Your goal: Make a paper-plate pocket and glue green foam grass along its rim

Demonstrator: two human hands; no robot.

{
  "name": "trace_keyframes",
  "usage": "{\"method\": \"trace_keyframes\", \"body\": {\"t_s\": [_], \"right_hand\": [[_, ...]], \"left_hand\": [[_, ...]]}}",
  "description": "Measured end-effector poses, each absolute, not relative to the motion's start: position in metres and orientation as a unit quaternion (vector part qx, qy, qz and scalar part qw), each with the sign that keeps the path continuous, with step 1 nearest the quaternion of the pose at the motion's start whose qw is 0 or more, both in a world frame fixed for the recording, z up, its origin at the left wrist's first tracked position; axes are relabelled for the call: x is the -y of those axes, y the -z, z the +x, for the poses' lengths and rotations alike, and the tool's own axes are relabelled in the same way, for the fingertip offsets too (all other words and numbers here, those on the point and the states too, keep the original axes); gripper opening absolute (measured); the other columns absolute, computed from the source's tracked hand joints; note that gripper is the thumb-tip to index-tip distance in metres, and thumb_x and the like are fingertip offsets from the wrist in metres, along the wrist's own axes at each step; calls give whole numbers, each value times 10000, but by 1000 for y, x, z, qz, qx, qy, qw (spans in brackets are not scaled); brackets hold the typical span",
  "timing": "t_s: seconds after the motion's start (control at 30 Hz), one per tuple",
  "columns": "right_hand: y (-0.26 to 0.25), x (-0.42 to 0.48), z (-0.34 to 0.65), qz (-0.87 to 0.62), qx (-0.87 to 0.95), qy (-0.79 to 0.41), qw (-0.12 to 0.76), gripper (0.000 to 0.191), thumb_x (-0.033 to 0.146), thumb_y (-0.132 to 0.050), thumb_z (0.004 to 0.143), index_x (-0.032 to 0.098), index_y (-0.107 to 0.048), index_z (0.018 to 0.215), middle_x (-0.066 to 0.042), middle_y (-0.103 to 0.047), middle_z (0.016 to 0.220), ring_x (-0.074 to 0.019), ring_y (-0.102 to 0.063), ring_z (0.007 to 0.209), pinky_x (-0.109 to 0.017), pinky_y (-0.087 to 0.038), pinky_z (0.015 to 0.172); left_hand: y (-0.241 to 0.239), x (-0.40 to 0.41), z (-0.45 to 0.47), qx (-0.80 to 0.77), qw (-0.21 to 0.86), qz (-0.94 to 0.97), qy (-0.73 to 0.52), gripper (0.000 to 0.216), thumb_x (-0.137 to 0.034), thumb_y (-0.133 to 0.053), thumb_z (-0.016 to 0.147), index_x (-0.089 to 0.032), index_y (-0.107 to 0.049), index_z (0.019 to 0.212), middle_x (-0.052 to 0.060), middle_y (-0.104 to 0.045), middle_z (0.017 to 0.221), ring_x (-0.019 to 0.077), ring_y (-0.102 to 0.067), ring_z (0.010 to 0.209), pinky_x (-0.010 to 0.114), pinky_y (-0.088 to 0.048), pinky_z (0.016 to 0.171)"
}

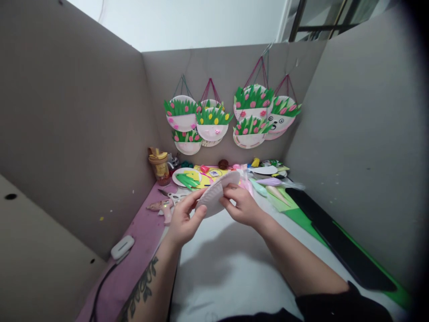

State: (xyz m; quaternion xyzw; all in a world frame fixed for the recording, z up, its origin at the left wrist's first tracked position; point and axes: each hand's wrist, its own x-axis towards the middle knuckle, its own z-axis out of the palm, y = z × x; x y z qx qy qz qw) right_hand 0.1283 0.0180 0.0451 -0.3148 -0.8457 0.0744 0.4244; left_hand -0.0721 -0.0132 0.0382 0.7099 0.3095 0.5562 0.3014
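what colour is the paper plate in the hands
White, seen in the head view: paper plate held by both hands.

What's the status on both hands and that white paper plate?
Left hand and right hand both gripping white paper plate, lifted above white table. Nothing between them.

Matt ribbed paper plate (214, 194), seemingly smooth white tabletop (228, 264)
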Motion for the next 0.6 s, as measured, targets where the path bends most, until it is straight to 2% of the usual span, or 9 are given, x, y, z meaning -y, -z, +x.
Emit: {"method": "trace_keyframes", "body": {"t_s": [0.2,0.37,0.47,0.6], "right_hand": [[-47,-15,127,-326,851,-54,407,232,162,-492,807,214,-430,589,-4,-457,584,-165,-449,633,-291,-330,584],[-45,-16,126,-328,861,-16,387,168,162,-504,801,213,-491,641,-33,-534,653,-190,-494,703,-310,-363,633],[-43,-16,125,-322,866,7,383,121,168,-514,805,209,-535,694,-52,-578,693,-201,-516,714,-325,-384,655],[-45,-10,124,-300,838,-8,456,70,186,-533,821,208,-574,769,-33,-602,690,-173,-526,649,-303,-405,616]], "left_hand": [[-36,13,-66,-333,321,673,-577,377,-317,-603,826,-148,-619,1163,122,-664,1136,217,-645,987,303,-520,848],[-37,16,-58,-387,287,641,-597,306,-333,-613,817,-128,-670,1037,92,-717,960,186,-676,831,275,-544,750],[-38,18,-56,-394,246,648,-603,256,-302,-608,822,-137,-689,1001,75,-727,917,179,-682,802,272,-551,740],[-42,24,-55,-366,154,693,-602,191,-219,-595,826,-162,-694,979,70,-731,949,176,-688,857,277,-554,782]]}}
